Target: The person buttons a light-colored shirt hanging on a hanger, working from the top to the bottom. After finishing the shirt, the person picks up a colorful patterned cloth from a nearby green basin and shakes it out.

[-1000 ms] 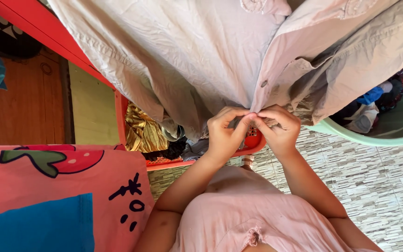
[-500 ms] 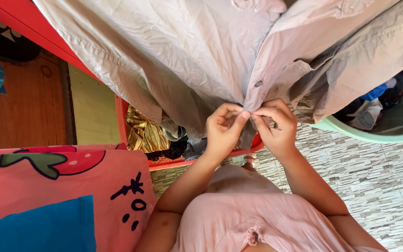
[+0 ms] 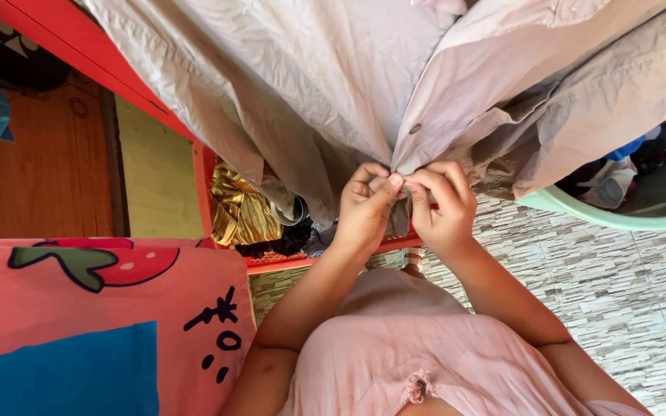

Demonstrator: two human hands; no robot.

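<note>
Tiled floor (image 3: pixel 618 262) beneath pinched shirt (image 3: pixel 364 85)

Pale pink shirt (image 3: pixel 287 69); mint basin (image 3: pixel 580 208)

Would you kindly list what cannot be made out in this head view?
- What the left hand and right hand pinch on the pale shirt: hidden by the fingers.
- The shirt's top: cut off by the upper edge.
- The green tub's contents: mostly hidden by the shirt.

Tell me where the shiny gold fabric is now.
In the head view, the shiny gold fabric lies left of the left hand, under the pale pink shirt.
</note>
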